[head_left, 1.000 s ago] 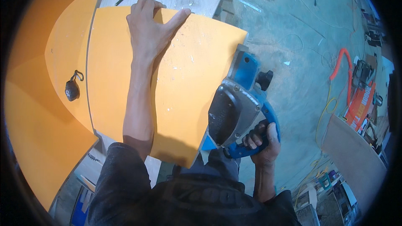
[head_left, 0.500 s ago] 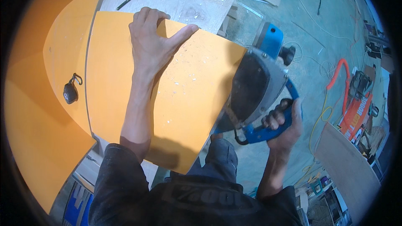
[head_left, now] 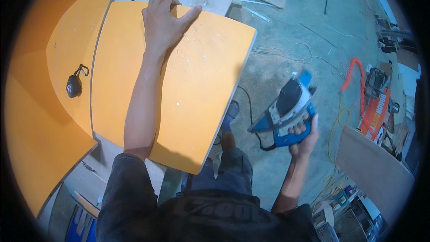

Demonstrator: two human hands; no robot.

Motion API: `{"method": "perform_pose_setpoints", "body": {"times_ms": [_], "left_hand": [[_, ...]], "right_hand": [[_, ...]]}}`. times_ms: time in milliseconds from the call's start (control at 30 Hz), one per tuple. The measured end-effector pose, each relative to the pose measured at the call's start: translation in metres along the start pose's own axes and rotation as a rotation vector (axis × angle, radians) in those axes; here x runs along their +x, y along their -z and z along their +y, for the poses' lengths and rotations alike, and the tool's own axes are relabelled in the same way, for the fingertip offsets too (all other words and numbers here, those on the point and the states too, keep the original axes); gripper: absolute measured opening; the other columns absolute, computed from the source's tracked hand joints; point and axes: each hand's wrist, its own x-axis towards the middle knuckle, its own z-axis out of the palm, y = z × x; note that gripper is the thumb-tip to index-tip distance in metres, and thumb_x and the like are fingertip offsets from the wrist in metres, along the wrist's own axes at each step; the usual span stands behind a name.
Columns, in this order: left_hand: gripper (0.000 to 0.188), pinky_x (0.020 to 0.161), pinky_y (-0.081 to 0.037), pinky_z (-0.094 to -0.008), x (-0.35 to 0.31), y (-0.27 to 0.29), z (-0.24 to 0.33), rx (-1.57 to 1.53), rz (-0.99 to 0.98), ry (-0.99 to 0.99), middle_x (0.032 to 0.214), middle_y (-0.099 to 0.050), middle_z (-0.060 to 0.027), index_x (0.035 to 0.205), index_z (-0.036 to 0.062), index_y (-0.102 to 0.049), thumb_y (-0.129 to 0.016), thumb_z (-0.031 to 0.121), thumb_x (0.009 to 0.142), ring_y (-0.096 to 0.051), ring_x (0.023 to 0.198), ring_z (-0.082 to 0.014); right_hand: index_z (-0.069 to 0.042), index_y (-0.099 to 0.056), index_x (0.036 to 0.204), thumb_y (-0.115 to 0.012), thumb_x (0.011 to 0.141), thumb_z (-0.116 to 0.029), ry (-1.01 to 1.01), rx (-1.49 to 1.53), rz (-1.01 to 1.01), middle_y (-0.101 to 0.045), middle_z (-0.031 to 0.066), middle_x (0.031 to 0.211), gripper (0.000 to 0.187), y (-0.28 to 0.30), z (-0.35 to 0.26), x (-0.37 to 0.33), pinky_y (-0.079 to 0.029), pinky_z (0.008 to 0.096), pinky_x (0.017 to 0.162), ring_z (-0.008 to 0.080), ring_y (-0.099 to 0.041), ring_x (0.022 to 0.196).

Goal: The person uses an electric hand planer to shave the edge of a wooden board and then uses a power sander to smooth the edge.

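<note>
The right hand (head_left: 305, 135) is closed around the handle of a blue-and-grey power planer (head_left: 286, 103), whose body extends forward and left from the fist, apart from the right edge of a flat orange-yellow board (head_left: 204, 85), over the greenish floor (head_left: 268, 74). The left hand (head_left: 162, 24), thumb spread wide from its fingers, rests on the board's far edge, well apart from the planer.

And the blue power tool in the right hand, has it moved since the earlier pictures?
Yes. The blue power tool has moved right, away from the orange panel under the left hand, and hangs clear.
</note>
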Motion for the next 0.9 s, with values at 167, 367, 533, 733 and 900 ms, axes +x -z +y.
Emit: {"method": "perform_pose_setpoints", "body": {"times_ms": [167, 367, 533, 733, 900], "left_hand": [[0.044, 0.087, -0.048, -0.0433, -0.007, 0.012, -0.015, -0.281, 0.252, 0.047, 0.099, -0.067, -0.0129, 0.096, -0.0001, -0.07, -0.079, 0.042, 0.087, -0.062, 0.097, -0.0316], [0.053, 0.094, -0.051, -0.0492, -0.178, 0.092, -0.025, -0.245, -0.217, -0.265, 0.112, -0.07, -0.0205, 0.109, 0.0012, -0.069, -0.082, 0.043, 0.078, -0.065, 0.107, -0.039], [0.112, 0.126, -0.014, -0.0582, -0.319, 0.203, -0.014, 0.215, -0.803, -0.477, 0.169, -0.026, -0.0164, 0.159, 0.0141, -0.036, -0.085, 0.059, 0.069, -0.018, 0.158, -0.0382], [0.066, 0.122, -0.029, -0.0546, -0.344, 0.148, -0.022, 0.359, -0.437, -0.723, 0.162, -0.039, -0.019, 0.154, 0.0038, -0.042, -0.06, 0.023, 0.093, -0.034, 0.151, -0.0416], [0.061, 0.114, -0.042, -0.0514, -0.313, 0.188, 0.017, 0.361, -0.372, -0.842, 0.154, -0.047, -0.0222, 0.149, -0.0032, -0.044, -0.056, 0.015, 0.093, -0.048, 0.139, -0.044]], "right_hand": [[-0.017, -0.05, 0.082, -0.05, 0.107, -0.051, -0.063, 0.094, 0.118, -0.042, -0.0063, 0.061, 0.043, 0.163, 0.062, -0.035, -0.039, 0.0271, 0.049, 0.0087, -0.041, 0.051], [-0.02, -0.047, 0.075, -0.045, 0.109, -0.047, -0.057, 0.159, 0.354, -0.043, -0.0066, 0.059, 0.043, 0.352, 0.146, -0.104, -0.039, 0.0269, 0.045, 0.0084, -0.042, 0.048], [-0.018, -0.049, 0.077, -0.049, 0.108, -0.044, 0.032, 0.099, 0.587, -0.046, -0.0042, 0.061, 0.04, 0.458, 0.207, -0.162, -0.042, 0.0298, 0.049, 0.0107, -0.045, 0.05], [-0.015, -0.051, 0.077, -0.054, 0.105, -0.046, -0.071, 0.014, 0.695, -0.05, -0.0002, 0.063, 0.042, 0.508, 0.264, -0.202, -0.046, 0.0371, 0.055, 0.0172, -0.05, 0.054], [-0.016, -0.047, 0.074, -0.052, 0.105, -0.05, -0.103, -0.02, 0.593, -0.047, 0.0004, 0.06, 0.047, 0.501, 0.301, -0.216, -0.045, 0.0391, 0.054, 0.0192, -0.049, 0.052]]}}
